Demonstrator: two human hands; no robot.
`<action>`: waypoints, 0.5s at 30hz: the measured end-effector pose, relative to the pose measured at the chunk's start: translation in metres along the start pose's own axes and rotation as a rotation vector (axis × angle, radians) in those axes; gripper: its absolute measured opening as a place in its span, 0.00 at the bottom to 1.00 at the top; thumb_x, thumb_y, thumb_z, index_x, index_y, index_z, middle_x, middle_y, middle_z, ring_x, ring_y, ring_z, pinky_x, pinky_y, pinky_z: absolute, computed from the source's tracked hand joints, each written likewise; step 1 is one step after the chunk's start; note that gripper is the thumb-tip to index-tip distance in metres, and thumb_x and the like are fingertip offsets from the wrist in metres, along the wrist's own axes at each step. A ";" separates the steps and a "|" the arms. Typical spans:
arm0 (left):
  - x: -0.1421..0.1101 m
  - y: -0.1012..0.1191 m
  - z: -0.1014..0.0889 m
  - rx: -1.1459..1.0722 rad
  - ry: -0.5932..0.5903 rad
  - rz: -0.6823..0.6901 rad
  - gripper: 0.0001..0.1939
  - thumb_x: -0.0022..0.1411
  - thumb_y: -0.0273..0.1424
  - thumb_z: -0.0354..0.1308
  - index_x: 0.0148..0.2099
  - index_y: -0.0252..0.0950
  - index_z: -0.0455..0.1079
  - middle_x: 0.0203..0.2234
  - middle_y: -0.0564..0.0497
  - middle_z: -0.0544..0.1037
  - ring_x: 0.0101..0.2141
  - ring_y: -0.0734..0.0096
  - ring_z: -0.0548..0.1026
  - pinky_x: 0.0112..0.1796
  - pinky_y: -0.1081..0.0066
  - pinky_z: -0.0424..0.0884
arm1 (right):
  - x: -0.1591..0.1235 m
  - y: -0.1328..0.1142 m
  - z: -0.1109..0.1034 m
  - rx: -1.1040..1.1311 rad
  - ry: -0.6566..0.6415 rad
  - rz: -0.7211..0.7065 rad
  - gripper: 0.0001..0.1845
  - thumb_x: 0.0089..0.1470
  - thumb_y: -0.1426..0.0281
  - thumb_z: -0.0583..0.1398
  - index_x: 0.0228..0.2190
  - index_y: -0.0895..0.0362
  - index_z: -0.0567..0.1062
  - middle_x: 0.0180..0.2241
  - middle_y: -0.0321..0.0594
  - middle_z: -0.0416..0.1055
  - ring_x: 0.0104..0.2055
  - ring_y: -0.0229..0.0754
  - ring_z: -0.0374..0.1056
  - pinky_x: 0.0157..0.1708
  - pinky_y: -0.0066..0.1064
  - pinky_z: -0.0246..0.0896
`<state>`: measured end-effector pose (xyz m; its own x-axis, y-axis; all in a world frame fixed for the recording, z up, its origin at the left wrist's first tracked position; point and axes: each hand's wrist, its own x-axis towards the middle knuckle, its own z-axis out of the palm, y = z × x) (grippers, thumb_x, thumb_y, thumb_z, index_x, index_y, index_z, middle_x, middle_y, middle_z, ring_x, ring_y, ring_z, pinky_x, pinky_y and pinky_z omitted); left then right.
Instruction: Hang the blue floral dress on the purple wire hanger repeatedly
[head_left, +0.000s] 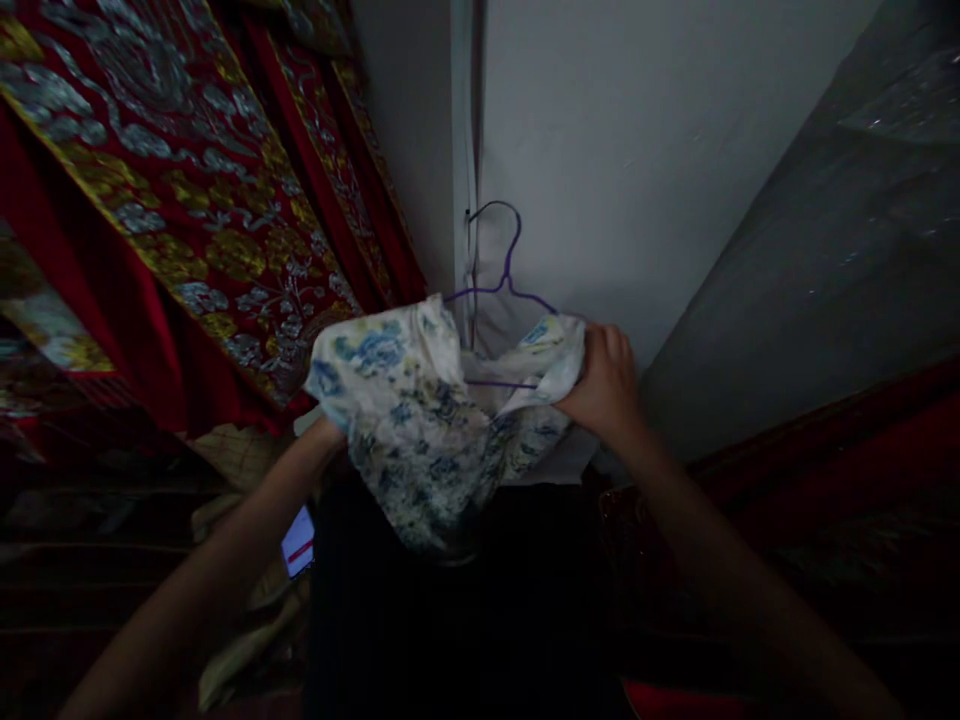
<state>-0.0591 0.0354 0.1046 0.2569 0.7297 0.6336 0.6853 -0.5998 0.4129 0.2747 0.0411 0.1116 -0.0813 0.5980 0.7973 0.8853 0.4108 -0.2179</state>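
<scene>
A white shirt (420,430) with blue and yellow flowers hangs on a thin purple hanger (508,280), whose hook points up and to the left. My right hand (606,385) is closed around the cloth at the right side of the collar or shoulder. On the other side, my left hand (330,438) goes in under the sleeve-like part of the shirt. Only the wrist shows there, and the fingers are hidden by the fabric. Through the open neck, the hanger's lower bar is visible.
Red cloths (247,200) with gold and silver embroidery hang at the left. A pale wall (637,120) with a vertical cable (465,130) rises ahead. Clear plastic sheeting (847,170) covers the right side. A small lit screen (298,543) and tan fabric (247,650) lie low at the left.
</scene>
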 end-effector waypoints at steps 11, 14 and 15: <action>-0.086 -0.004 0.087 -1.049 0.439 -0.793 0.27 0.50 0.38 0.72 0.52 0.36 0.77 0.49 0.48 0.82 0.58 0.53 0.75 0.62 0.59 0.64 | 0.052 -0.031 -0.004 0.011 -0.004 -0.041 0.42 0.51 0.54 0.65 0.63 0.58 0.63 0.54 0.55 0.66 0.57 0.64 0.60 0.57 0.59 0.57; -0.116 0.011 0.102 -1.091 0.575 -0.966 0.21 0.52 0.38 0.68 0.48 0.37 0.77 0.46 0.48 0.83 0.57 0.53 0.75 0.60 0.59 0.67 | 0.015 -0.035 -0.006 0.116 -0.005 -0.070 0.45 0.48 0.53 0.67 0.63 0.57 0.63 0.59 0.55 0.64 0.62 0.66 0.57 0.60 0.60 0.54; -0.124 0.017 0.105 -1.122 0.589 -1.044 0.20 0.52 0.39 0.68 0.47 0.36 0.77 0.44 0.48 0.83 0.57 0.52 0.75 0.59 0.57 0.69 | -0.002 -0.037 -0.005 0.170 0.031 -0.055 0.44 0.48 0.52 0.67 0.62 0.56 0.64 0.61 0.54 0.63 0.64 0.65 0.55 0.62 0.60 0.52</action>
<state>-0.0084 -0.0309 -0.0357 -0.4311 0.8864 -0.1686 -0.4896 -0.0728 0.8689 0.2446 0.0214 0.1213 -0.1107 0.5514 0.8269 0.7893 0.5543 -0.2640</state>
